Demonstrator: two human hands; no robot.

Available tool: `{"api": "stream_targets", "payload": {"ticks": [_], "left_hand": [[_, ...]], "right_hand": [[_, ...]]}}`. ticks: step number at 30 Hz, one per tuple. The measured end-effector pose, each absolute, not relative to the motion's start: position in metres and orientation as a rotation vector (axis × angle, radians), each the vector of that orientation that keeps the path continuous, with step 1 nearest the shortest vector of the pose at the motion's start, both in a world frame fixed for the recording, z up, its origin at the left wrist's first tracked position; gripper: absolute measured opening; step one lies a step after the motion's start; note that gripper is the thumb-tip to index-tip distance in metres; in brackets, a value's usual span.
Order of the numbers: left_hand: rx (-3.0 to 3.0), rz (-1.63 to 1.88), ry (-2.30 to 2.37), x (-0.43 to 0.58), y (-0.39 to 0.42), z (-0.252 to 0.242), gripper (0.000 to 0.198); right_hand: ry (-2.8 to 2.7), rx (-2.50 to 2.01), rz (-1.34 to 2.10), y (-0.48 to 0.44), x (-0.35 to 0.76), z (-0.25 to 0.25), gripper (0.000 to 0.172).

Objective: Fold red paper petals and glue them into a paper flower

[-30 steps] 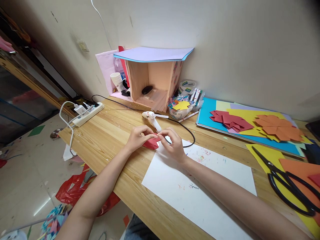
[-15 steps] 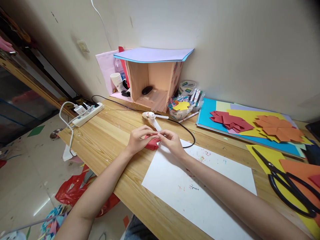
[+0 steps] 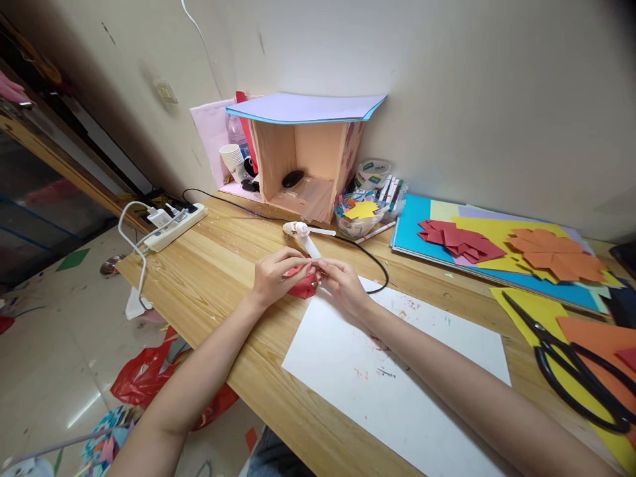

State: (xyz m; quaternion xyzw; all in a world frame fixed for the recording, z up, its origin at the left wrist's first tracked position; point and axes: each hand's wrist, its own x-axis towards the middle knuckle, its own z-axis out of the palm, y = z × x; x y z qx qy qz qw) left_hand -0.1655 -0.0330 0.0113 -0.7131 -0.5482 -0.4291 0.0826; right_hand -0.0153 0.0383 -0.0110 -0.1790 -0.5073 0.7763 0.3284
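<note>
My left hand (image 3: pixel 279 277) and my right hand (image 3: pixel 344 283) meet fingertip to fingertip over the table. Both are closed in a pinch around something small, mostly hidden by the fingers. Just below them, a piece of folded red paper (image 3: pixel 302 289) shows between the hands, partly covered; whether the fingers touch it I cannot tell. Right behind the fingertips lies a white glue gun (image 3: pixel 297 229) with a black cord. A stained white sheet (image 3: pixel 397 371) lies under my right wrist and forearm.
Large black scissors (image 3: pixel 546 338) lie on yellow paper at right. Folded red paper (image 3: pixel 460 240) and an orange paper flower (image 3: pixel 559 255) rest on stacked coloured sheets (image 3: pixel 412 225). An open box (image 3: pixel 342 179), a tub of scraps (image 3: pixel 360 226) and a power strip (image 3: pixel 176 227) stand farther back.
The fingertips of both hands have shifted slightly, and the right fingers have rolled a little at the pinch. Everything else has stayed in place.
</note>
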Motion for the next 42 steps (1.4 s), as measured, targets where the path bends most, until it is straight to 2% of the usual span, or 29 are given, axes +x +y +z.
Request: {"api": "stream_targets", "payload": {"ticks": [5, 14, 22, 30, 37, 42], "left_hand": [[-2.029, -1.285, -1.723, -0.163, -0.033, 0.013, 0.012], [-2.025, -1.545, -1.979, -0.159, -0.029, 0.019, 0.014], [-1.758, -1.97, -2.149, -0.167, -0.023, 0.013, 0.018], [-1.984, -1.962, -2.117, -0.149, -0.03, 0.017, 0.017], [-1.944, -2.178, -2.228, -0.143, -0.028, 0.011, 0.017], [-1.958, -2.181, -2.219, -0.141, -0.028, 0.011, 0.017]], "right_hand": [[-1.335, -0.406, 2.12, 0.038, -0.015, -0.011, 0.028], [-1.323, -0.356, 2.19, 0.039, -0.014, -0.011, 0.031], [-1.357, -0.401, 2.174, 0.044, -0.013, -0.013, 0.037], [-1.144, -0.333, 2.274, 0.044, -0.016, -0.014, 0.029], [-1.165, -0.412, 2.276, 0.041, -0.016, -0.013, 0.026], [-1.187, -0.408, 2.273, 0.04, -0.016, -0.013, 0.025]]}}
